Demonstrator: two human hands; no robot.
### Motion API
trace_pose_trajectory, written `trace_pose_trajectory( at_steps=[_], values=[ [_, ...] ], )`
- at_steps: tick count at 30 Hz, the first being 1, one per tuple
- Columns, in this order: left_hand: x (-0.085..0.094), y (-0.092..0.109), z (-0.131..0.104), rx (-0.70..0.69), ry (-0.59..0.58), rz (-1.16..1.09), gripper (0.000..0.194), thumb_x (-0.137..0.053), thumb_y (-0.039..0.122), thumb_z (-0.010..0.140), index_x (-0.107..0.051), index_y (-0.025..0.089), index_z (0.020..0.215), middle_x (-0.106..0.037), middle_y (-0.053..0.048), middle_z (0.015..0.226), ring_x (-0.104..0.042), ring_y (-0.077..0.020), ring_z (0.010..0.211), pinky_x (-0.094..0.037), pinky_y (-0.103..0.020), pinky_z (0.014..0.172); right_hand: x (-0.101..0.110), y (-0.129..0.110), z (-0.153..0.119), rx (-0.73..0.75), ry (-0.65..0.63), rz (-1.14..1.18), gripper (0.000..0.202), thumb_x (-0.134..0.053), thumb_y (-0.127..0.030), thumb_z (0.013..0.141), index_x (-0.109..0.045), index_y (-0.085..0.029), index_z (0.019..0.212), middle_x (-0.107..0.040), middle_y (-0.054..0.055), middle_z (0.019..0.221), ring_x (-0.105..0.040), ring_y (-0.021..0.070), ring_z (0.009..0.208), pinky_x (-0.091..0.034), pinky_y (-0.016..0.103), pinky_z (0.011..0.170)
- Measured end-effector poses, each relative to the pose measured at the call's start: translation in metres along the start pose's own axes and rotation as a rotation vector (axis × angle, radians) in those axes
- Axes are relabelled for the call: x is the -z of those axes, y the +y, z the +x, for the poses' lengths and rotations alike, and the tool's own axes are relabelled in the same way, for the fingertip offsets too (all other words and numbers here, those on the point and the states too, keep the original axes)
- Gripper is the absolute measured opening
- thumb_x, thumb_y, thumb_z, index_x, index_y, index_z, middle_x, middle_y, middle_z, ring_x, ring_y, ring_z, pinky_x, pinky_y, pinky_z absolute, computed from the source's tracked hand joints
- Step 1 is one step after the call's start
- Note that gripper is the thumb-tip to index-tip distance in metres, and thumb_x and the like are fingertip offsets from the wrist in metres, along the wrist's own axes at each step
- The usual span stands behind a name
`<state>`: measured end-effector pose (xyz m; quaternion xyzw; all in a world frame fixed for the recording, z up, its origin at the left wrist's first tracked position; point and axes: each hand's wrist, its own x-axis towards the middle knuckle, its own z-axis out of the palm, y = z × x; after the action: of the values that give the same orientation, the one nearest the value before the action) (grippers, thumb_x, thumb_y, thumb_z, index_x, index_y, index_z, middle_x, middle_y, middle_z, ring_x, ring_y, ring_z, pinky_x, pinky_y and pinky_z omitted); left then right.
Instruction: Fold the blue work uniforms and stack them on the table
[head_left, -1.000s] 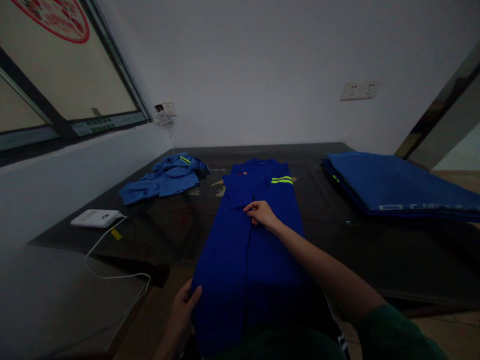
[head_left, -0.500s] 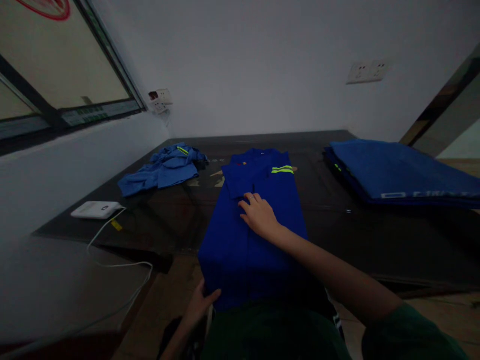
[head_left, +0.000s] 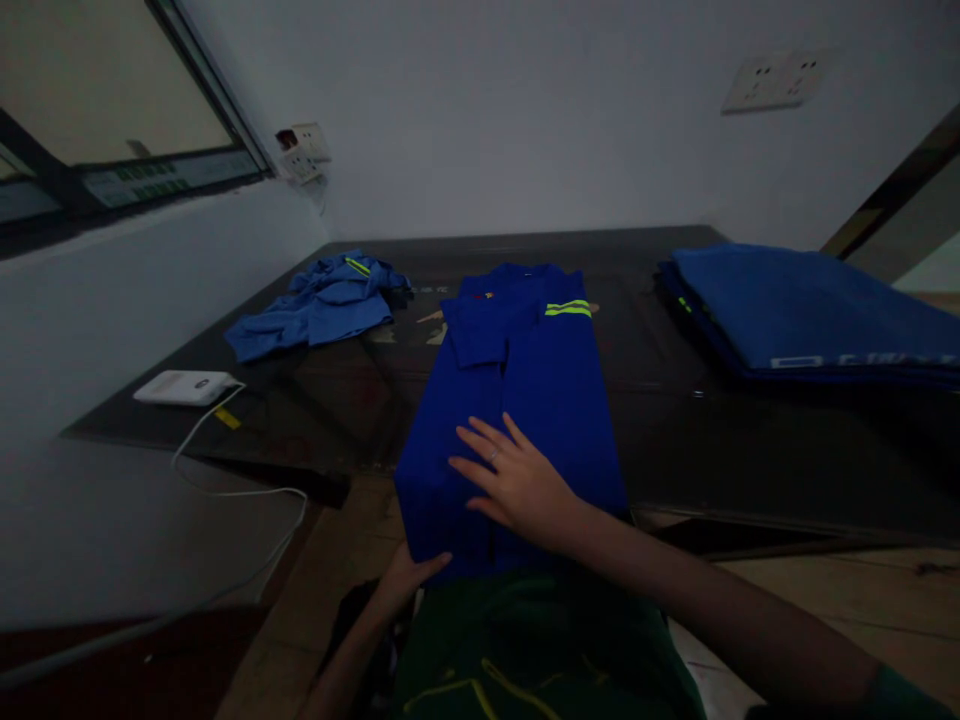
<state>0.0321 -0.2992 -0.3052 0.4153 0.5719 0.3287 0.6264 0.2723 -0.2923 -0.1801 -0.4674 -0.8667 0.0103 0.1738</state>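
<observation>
A royal-blue work jacket (head_left: 555, 400) lies lengthwise in front of me, its sides folded in and its hem hanging over the table's near edge. One sleeve, folded across the chest, carries two yellow-green strips. My right hand (head_left: 517, 485) is over the lower front of the jacket, fingers spread, palm down, holding nothing. At the near left corner, my left hand (head_left: 411, 575) grips the hem, with its thumb on top and its other fingers hidden underneath.
Crumpled lighter-blue clothing (head_left: 322, 305) lies at the table's left. Nearby is a white device (head_left: 184, 387) with a white cable (head_left: 240, 492) dropping off the edge. Folded blue garments (head_left: 817, 310) are stacked at right on the dark table (head_left: 675, 460). A wall stands behind.
My right hand has slid down the jacket toward me and its fingers have spread. My left hand still holds the hem corner. The view has tilted down slightly.
</observation>
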Motion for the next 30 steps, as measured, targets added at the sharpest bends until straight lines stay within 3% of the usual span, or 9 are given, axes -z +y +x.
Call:
trace_pose_trajectory(
  at_steps=[3,6,11,15,19,21,23,27,30],
  values=[
    [-0.002,-0.004,0.001,0.007,-0.075,0.047,0.062,-0.089,0.036,0.041,-0.071,0.013,0.096,-0.073,-0.015,0.102,-0.066,-0.0355,0.101,-0.048,-0.049,0.097,-0.015,-0.019,-0.011,0.053,-0.029,-0.024,0.059,-0.064,-0.029,0.085,-0.043,-0.027,0.14,-0.034,0.012,0.151,-0.025,0.0331,0.141,-0.023,0.064,0.11],
    [-0.003,-0.009,0.005,0.004,-0.026,0.083,0.062,-0.089,0.038,0.038,-0.071,0.012,0.092,-0.073,-0.016,0.099,-0.066,-0.0367,0.1,-0.048,-0.049,0.096,-0.023,-0.022,-0.015,0.007,-0.026,-0.036,0.055,-0.053,-0.018,0.09,-0.039,-0.029,0.142,-0.035,0.012,0.151,-0.029,0.0324,0.139,-0.027,0.064,0.108],
    [0.009,-0.019,0.004,0.022,0.006,0.107,0.064,-0.087,0.045,0.041,-0.069,0.015,0.095,-0.073,-0.014,0.101,-0.065,-0.0364,0.103,-0.049,-0.049,0.095,0.0,-0.026,-0.057,0.016,0.091,0.225,0.04,-0.047,-0.015,0.092,-0.052,-0.023,0.131,-0.047,0.011,0.143,-0.038,0.0247,0.136,-0.036,0.049,0.109],
    [0.03,-0.029,-0.004,-0.02,0.1,0.132,0.057,-0.075,0.057,0.057,-0.068,0.019,0.099,-0.07,-0.01,0.111,-0.058,-0.0321,0.118,-0.043,-0.045,0.104,-0.001,-0.025,-0.137,-0.366,0.263,0.553,0.018,-0.05,-0.023,0.092,-0.066,-0.023,0.1,-0.067,0.007,0.106,-0.064,0.0168,0.099,-0.055,0.028,0.082],
    [0.038,-0.033,-0.015,-0.031,0.143,0.115,0.057,-0.066,0.059,0.068,-0.066,0.019,0.108,-0.066,-0.009,0.122,-0.051,-0.0291,0.126,-0.039,-0.042,0.108,-0.046,-0.009,-0.196,-0.924,0.443,0.68,0.022,-0.06,-0.04,0.085,-0.065,-0.021,0.095,-0.068,0.008,0.092,-0.066,0.0218,0.086,-0.056,0.035,0.076],
    [0.036,-0.028,-0.019,-0.035,0.116,0.13,0.059,-0.064,0.062,0.069,-0.066,0.018,0.109,-0.065,-0.009,0.123,-0.052,-0.0295,0.125,-0.041,-0.041,0.105,-0.073,0.0,-0.201,-1.046,0.437,0.857,0.046,-0.067,-0.048,0.076,-0.06,-0.021,0.113,-0.067,0.01,0.108,-0.066,0.0253,0.096,-0.055,0.04,0.082],
    [0.033,-0.018,-0.022,-0.055,0.067,0.178,0.06,-0.066,0.063,0.067,-0.066,0.017,0.107,-0.066,-0.01,0.121,-0.054,-0.03,0.122,-0.043,-0.04,0.103,-0.093,0.007,-0.193,-1.028,0.34,1.058,0.067,-0.074,-0.052,0.068,-0.056,-0.02,0.123,-0.062,0.013,0.124,-0.061,0.028,0.109,-0.051,0.044,0.093],
    [0.028,0.002,-0.024,-0.114,0.036,0.293,0.059,-0.067,0.064,0.066,-0.067,0.015,0.099,-0.072,-0.01,0.105,-0.061,-0.0311,0.111,-0.05,-0.04,0.094,-0.105,0.01,-0.169,-0.979,0.122,1.214,0.062,-0.072,-0.059,0.066,-0.067,-0.015,0.108,-0.066,0.014,0.118,-0.06,0.0318,0.112,-0.042,0.048,0.103],
    [0.024,0.008,-0.028,-0.195,0.086,0.376,0.05,-0.063,0.061,0.071,-0.067,0.017,0.094,-0.073,-0.009,0.099,-0.065,-0.0297,0.101,-0.053,-0.039,0.088,-0.095,0.003,-0.168,-1.015,0.152,1.222,0.057,-0.066,-0.063,0.07,-0.071,-0.015,0.1,-0.071,0.012,0.107,-0.063,0.0331,0.106,-0.045,0.048,0.098]
  ],
)
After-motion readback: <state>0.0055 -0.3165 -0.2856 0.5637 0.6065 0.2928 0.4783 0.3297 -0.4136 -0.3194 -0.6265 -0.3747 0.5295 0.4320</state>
